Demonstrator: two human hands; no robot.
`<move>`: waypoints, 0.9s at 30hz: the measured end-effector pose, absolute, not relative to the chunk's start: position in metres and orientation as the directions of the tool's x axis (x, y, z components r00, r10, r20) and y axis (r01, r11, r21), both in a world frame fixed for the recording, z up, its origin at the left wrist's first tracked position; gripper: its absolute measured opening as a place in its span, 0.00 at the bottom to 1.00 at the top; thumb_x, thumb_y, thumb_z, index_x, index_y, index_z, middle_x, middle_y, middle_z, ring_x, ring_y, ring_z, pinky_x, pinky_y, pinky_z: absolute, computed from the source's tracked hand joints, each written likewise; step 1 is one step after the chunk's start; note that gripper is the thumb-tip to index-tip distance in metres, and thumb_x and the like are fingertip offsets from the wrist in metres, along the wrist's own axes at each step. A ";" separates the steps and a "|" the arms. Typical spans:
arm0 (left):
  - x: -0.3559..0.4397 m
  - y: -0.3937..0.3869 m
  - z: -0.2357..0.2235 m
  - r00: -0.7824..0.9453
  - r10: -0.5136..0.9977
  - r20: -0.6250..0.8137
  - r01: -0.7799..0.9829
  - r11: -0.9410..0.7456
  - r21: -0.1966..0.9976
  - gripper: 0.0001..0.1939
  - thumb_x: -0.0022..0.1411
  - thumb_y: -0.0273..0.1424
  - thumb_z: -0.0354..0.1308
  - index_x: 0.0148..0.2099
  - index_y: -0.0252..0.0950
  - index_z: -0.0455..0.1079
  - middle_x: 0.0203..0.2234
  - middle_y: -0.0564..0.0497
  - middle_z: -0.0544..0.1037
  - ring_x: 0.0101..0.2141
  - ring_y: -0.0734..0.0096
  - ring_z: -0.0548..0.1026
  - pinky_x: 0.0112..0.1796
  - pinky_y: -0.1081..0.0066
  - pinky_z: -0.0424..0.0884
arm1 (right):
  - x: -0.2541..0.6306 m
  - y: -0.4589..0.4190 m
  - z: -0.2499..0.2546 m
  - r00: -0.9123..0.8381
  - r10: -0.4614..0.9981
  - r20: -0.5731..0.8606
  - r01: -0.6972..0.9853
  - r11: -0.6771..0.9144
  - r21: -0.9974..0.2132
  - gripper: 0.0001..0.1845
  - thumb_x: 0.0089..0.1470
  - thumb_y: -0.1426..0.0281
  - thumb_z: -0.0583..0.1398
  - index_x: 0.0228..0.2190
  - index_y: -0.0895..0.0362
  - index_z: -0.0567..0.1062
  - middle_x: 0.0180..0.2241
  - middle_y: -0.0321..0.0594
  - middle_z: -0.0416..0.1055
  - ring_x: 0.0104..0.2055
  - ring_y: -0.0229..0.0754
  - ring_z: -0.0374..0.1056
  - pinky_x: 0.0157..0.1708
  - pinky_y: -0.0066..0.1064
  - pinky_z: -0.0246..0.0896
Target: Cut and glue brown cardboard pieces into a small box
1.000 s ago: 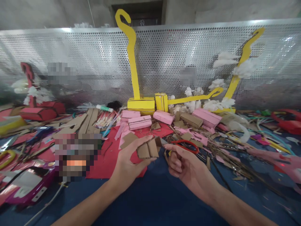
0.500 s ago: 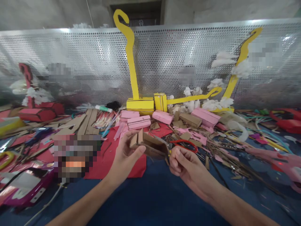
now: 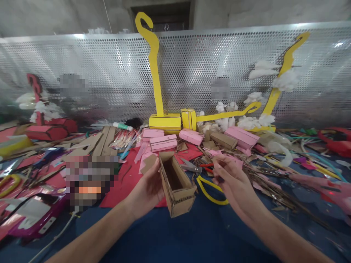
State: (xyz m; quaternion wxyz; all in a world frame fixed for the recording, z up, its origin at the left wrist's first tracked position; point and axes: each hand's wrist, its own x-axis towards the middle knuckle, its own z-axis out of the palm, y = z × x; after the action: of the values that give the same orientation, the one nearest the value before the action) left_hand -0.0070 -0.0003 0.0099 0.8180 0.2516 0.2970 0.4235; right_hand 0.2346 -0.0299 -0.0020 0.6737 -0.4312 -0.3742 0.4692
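Brown is the cardboard box (image 3: pixel 178 191), which the left hand (image 3: pixel 148 190) holds by its left side, above the blue tabletop (image 3: pixel 175 237). The box is tilted, and its open top shows the hollow inside. The left fingers are partly open around the wall; how far they reach behind it, I cannot tell. The right hand (image 3: pixel 236 182) is apart from the box, at its right side. Its fingers are curled inward, near the scissors (image 3: pixel 192 167) with red handle; whether they touch or hold something, I cannot tell. A yellow loop (image 3: pixel 212 192) lies between the box and the right hand. Behind the box are pink boxes (image 3: pixel 163 143), and the red sheet (image 3: pixel 117 190) lies under the left hand.
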 end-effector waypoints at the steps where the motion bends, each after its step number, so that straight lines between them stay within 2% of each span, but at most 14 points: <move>1: -0.007 -0.002 0.012 0.490 0.828 -0.273 -0.539 0.534 0.651 0.18 0.69 0.44 0.57 0.48 0.35 0.76 0.39 0.47 0.83 0.37 0.68 0.81 0.43 0.71 0.77 | 0.234 -0.029 -0.004 0.266 0.960 0.085 -0.304 0.167 -0.938 0.26 0.44 0.58 0.74 0.43 0.51 0.75 0.35 0.34 0.65 0.33 0.36 0.59 0.29 0.27 0.59; 5: -0.006 -0.004 0.015 0.592 0.772 -0.232 -0.500 0.578 0.645 0.19 0.68 0.43 0.57 0.52 0.35 0.75 0.45 0.46 0.82 0.42 0.65 0.82 0.43 0.69 0.77 | 0.230 -0.033 -0.008 0.163 0.983 0.089 -0.255 0.129 -0.958 0.18 0.53 0.54 0.68 0.36 0.53 0.74 0.28 0.33 0.62 0.30 0.36 0.57 0.28 0.26 0.56; 8: -0.005 -0.004 0.014 0.641 0.744 -0.187 -0.484 0.581 0.655 0.21 0.66 0.43 0.61 0.52 0.34 0.76 0.47 0.45 0.82 0.45 0.62 0.81 0.45 0.68 0.77 | 0.229 -0.036 -0.008 0.100 0.984 0.149 -0.138 0.162 -0.977 0.18 0.60 0.54 0.63 0.29 0.55 0.70 0.25 0.32 0.60 0.27 0.35 0.56 0.27 0.27 0.55; 10: -0.004 -0.004 0.013 0.644 0.740 -0.196 -0.468 0.583 0.665 0.21 0.65 0.44 0.61 0.52 0.33 0.76 0.47 0.44 0.82 0.44 0.62 0.81 0.46 0.67 0.76 | 0.229 -0.036 -0.004 0.061 0.975 0.215 0.003 0.215 -0.977 0.18 0.63 0.54 0.60 0.30 0.55 0.70 0.26 0.33 0.63 0.27 0.36 0.58 0.29 0.29 0.56; 12: -0.002 -0.005 0.012 0.637 0.734 -0.234 -0.432 0.592 0.680 0.22 0.66 0.45 0.61 0.53 0.33 0.76 0.46 0.44 0.82 0.42 0.63 0.82 0.46 0.67 0.76 | 0.229 -0.034 0.004 0.012 0.965 0.264 0.150 0.259 -0.954 0.15 0.64 0.55 0.59 0.35 0.54 0.73 0.31 0.36 0.69 0.30 0.38 0.63 0.32 0.30 0.59; 15: 0.000 -0.007 0.008 0.624 0.725 -0.291 -0.374 0.604 0.703 0.23 0.66 0.46 0.60 0.53 0.34 0.76 0.45 0.43 0.82 0.39 0.64 0.82 0.42 0.69 0.76 | 0.223 -0.028 0.019 -0.096 0.947 0.308 0.354 0.322 -0.878 0.13 0.64 0.58 0.59 0.45 0.52 0.74 0.41 0.41 0.75 0.39 0.43 0.69 0.38 0.33 0.63; 17: 0.001 -0.008 0.003 0.603 0.736 -0.308 -0.361 0.596 0.718 0.21 0.65 0.44 0.61 0.52 0.35 0.76 0.43 0.44 0.83 0.37 0.64 0.82 0.40 0.70 0.75 | 0.216 -0.022 0.030 -0.203 0.918 0.341 0.479 0.397 -0.783 0.11 0.63 0.62 0.60 0.45 0.52 0.75 0.42 0.40 0.76 0.41 0.44 0.70 0.40 0.34 0.63; 20: 0.000 -0.008 -0.002 0.558 0.769 -0.311 -0.349 0.558 0.753 0.19 0.63 0.43 0.64 0.50 0.35 0.76 0.37 0.47 0.83 0.33 0.68 0.81 0.37 0.73 0.74 | 0.205 -0.014 0.045 -0.327 0.881 0.342 0.604 0.473 -0.641 0.04 0.60 0.67 0.61 0.36 0.53 0.76 0.34 0.37 0.76 0.33 0.41 0.69 0.35 0.33 0.60; 22: -0.001 -0.008 -0.004 0.541 0.777 -0.322 -0.324 0.546 0.773 0.19 0.62 0.44 0.65 0.48 0.35 0.77 0.35 0.47 0.83 0.33 0.69 0.80 0.35 0.74 0.73 | 0.200 -0.008 0.052 -0.368 0.876 0.311 0.655 0.482 -0.582 0.04 0.58 0.69 0.61 0.30 0.54 0.73 0.28 0.35 0.74 0.29 0.40 0.67 0.31 0.31 0.57; 27: -0.004 -0.008 -0.004 0.577 0.734 -0.357 -0.276 0.587 0.762 0.21 0.62 0.47 0.64 0.45 0.33 0.77 0.33 0.46 0.83 0.31 0.69 0.78 0.36 0.73 0.72 | 0.196 0.004 0.056 -0.456 0.872 0.176 0.686 0.471 -0.555 0.07 0.56 0.70 0.62 0.26 0.54 0.70 0.25 0.33 0.72 0.27 0.39 0.67 0.28 0.29 0.54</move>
State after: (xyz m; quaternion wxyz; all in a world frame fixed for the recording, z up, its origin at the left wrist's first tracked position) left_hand -0.0038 -0.0079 -0.0037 0.8223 0.3353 0.3421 0.3070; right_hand 0.1964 0.0036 0.0558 0.2245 -0.4707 -0.8276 0.2079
